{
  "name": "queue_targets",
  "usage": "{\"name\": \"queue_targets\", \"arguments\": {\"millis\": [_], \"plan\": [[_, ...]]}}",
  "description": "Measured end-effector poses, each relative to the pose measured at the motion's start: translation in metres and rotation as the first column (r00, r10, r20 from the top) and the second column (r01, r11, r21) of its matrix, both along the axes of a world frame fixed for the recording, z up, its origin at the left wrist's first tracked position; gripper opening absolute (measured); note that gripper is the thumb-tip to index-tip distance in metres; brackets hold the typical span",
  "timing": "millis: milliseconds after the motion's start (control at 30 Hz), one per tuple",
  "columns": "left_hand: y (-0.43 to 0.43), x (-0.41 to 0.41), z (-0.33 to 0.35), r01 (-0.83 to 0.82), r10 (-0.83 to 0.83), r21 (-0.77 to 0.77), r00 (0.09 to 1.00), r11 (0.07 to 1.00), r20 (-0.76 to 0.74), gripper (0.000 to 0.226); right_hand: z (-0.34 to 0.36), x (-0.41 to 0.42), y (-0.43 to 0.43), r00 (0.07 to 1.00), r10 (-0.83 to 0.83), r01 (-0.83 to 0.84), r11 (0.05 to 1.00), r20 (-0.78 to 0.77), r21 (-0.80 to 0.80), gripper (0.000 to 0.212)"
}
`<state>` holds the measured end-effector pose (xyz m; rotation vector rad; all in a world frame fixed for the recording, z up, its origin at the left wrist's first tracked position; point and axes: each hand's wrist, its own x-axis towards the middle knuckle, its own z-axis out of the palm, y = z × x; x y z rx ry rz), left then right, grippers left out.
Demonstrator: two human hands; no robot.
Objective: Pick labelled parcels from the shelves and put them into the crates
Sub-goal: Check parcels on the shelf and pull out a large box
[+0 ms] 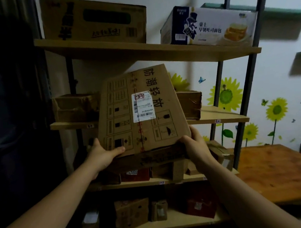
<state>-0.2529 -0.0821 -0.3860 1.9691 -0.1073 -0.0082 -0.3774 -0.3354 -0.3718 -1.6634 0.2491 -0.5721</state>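
You hold a large cardboard parcel (140, 111) in both hands, up in front of the shelf rack (140, 51) and level with its middle shelf. The parcel is tilted, its broad printed face turned toward you, with a white shipping label (142, 106) stuck near the middle of that face.

Your left hand (102, 152) grips the lower left corner: the thumb (117, 150) lies across the front face, and the fingers (95, 142) curl round the left edge. Your right hand (196, 144) grips the lower right corner, its fingers closed round the right edge and reaching behind the box.

On the top shelf sit a brown carton (94, 20) at the left and a white-and-blue printed box (209, 26) at the right. On the middle shelf behind the parcel, a taped brown package (74, 107) stands at the left and another (190, 104) at the right. Smaller parcels, some labelled, lie on the two lower shelves; they are too dim to tell apart. A wooden bench (278, 171) stands to the right of the rack, below sunflower stickers (224, 96) on the wall.
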Motion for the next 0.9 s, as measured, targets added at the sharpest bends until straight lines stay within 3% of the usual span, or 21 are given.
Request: {"name": "queue_targets", "arguments": {"millis": [133, 333, 633, 800, 900], "plan": [[0.001, -0.003, -0.01, -0.015, 0.015, -0.025, 1.0, 1.0, 0.022, 0.097, -0.01, 0.008, -0.003, 0.996, -0.043, 0.046, 0.998, -0.081, 0.032, 0.056], [-0.001, -0.012, -0.015, 0.031, -0.021, -0.182, 0.998, 0.983, 0.055, 0.101, -0.027, 0.01, -0.003, 0.997, -0.056, 0.058, 0.998, -0.046, 0.039, 0.062], [-0.022, -0.053, -0.003, 0.019, 0.02, -0.149, 0.966, 0.989, 0.258, 0.112, -0.017, -0.013, -0.035, 0.994, 0.068, -0.068, 0.998, 0.084, -0.009, 0.077], [-0.053, -0.094, 0.0, 0.031, 0.021, -0.16, 0.95, 0.987, 0.312, 0.108, -0.019, -0.048, -0.057, 0.986, -0.052, 0.07, 0.992, 0.16, -0.106, 0.077], [-0.085, -0.126, 0.003, 0.111, -0.067, -0.123, 0.945, 0.986, 0.319, 0.109, -0.023, -0.093, -0.079, 0.964, -0.188, 0.209, 0.973, 0.189, -0.097, 0.075]]}}
